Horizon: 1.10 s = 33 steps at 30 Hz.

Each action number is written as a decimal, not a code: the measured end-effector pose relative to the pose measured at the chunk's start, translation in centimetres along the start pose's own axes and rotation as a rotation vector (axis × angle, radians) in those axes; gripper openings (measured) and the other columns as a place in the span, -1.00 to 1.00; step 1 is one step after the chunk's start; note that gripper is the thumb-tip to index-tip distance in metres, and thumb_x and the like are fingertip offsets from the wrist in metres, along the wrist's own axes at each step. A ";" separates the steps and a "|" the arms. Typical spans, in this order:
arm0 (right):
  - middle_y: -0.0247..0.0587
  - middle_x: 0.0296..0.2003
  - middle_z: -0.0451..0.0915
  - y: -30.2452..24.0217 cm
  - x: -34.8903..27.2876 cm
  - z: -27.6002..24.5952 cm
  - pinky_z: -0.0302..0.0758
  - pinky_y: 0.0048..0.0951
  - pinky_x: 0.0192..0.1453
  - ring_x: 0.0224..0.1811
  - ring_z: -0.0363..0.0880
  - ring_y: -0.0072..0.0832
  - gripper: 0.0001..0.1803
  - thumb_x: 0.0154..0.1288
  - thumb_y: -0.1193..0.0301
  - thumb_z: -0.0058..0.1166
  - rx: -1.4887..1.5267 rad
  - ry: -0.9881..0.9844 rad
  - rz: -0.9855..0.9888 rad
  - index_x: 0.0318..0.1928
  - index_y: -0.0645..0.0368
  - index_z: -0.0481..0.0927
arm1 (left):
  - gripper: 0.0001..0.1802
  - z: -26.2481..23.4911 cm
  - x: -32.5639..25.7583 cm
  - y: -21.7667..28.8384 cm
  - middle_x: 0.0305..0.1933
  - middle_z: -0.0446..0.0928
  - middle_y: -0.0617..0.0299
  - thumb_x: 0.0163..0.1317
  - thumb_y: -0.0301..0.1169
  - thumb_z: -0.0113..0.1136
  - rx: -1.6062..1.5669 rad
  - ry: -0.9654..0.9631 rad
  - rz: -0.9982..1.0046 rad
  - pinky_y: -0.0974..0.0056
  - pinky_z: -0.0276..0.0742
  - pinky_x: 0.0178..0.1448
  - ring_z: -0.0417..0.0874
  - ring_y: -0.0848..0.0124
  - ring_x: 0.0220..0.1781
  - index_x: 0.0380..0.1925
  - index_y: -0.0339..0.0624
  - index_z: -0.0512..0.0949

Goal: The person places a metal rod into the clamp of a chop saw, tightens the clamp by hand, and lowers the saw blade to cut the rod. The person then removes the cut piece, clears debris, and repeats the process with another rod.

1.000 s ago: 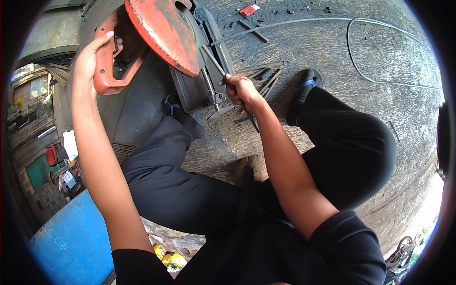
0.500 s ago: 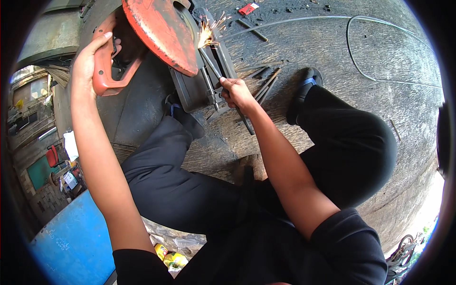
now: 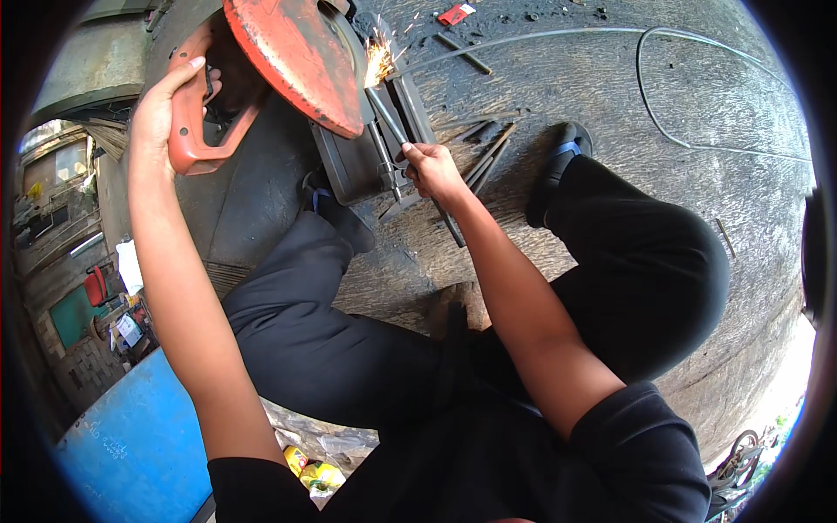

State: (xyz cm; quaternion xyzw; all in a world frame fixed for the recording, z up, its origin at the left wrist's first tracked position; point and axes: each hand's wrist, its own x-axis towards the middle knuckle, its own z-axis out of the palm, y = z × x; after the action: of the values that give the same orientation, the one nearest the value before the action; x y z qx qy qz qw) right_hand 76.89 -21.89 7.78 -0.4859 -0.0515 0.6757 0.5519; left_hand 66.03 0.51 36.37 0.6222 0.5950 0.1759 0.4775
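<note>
My left hand (image 3: pixel 166 100) is wrapped round the orange D-shaped handle (image 3: pixel 187 131) of a chop saw. The saw's worn orange blade guard (image 3: pixel 296 65) hangs over its dark metal base (image 3: pixel 349 161). My right hand (image 3: pixel 433 172) grips a thin metal rod (image 3: pixel 386 114), whose far end reaches the cutting area beside the guard. Bright sparks (image 3: pixel 378 63) spray up from that end. Most of the cutting disc is hidden by the guard. Next to my right hand is the base's clamp screw (image 3: pixel 384 161).
Several loose metal bars (image 3: pixel 493 157) lie right of the base, near my right foot (image 3: pixel 558 170). A short bar (image 3: pixel 464 54) and a red packet (image 3: pixel 456 15) lie farther off. A long thin cable (image 3: pixel 641 74) loops across the floor. A blue panel (image 3: pixel 131 444) stands at lower left.
The sparks have shifted shape slightly and look a little denser near the rod's end. Both hands keep their holds, almost unmoved.
</note>
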 end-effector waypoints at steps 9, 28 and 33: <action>-0.44 -0.72 0.30 0.6 0.4 -0.1 0.07 -0.56 -0.74 -0.80 0.17 -0.69 -0.63 0.43 0.20 -0.05 -0.103 0.057 -0.069 -0.34 0.26 0.58 | -0.52 0.1 0.0 -0.1 -0.18 0.64 0.25 0.08 -0.18 0.33 -0.006 0.002 -0.004 0.38 0.34 -0.12 0.64 0.47 -0.18 -0.03 -0.18 0.54; -0.24 -0.75 0.35 1.4 0.8 -0.5 0.30 -0.32 -0.50 -0.66 0.30 -0.54 -0.58 0.33 0.21 0.00 -0.379 0.175 -0.258 -0.49 0.36 0.54 | -0.50 0.1 0.0 0.0 -0.20 0.64 0.22 0.09 -0.20 0.33 0.008 -0.005 0.008 0.38 0.38 -0.10 0.65 0.47 -0.19 -0.01 -0.22 0.52; -0.11 -0.74 0.36 1.1 0.6 -0.6 0.33 -0.26 -0.45 -0.64 0.33 -0.43 -0.58 0.32 0.21 -0.01 -0.486 0.207 -0.309 -0.49 0.36 0.52 | -0.50 0.2 -0.1 0.0 -0.20 0.64 0.21 0.09 -0.21 0.33 0.006 0.007 0.008 0.39 0.40 -0.10 0.65 0.47 -0.20 0.00 -0.24 0.52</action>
State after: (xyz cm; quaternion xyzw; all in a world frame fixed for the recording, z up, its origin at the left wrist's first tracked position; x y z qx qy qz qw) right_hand 76.56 -22.12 6.44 -0.6565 -0.2285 0.4985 0.5179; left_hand 66.17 0.31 36.34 0.6254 0.5948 0.1781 0.4727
